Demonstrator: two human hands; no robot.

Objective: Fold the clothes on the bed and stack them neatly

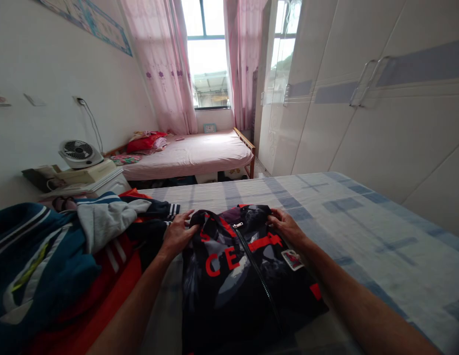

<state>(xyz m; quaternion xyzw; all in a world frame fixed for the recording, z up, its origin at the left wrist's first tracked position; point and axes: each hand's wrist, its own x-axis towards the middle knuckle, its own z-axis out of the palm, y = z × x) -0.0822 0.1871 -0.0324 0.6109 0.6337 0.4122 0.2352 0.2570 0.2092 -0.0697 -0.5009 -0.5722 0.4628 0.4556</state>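
A black zip-up jacket (248, 281) with red letters and grey patches lies folded on the bed before me, its collar away from me. The front zip is closed, and a patch sits on the right side of the chest. My left hand (178, 233) grips the jacket at its far left shoulder, thumb on top. At the far right shoulder, my right hand (287, 228) has its fingers curled round the edge of the cloth; some fingertips are hidden behind it.
A heap of clothes (114, 222) in teal, grey, red and navy lies at left. The bed has a blue-and-white checked sheet (363, 236). Beyond stand a second bed with a pink sheet (200, 153), a small fan (79, 153) on a cabinet, and a white wardrobe (325, 128) at right.
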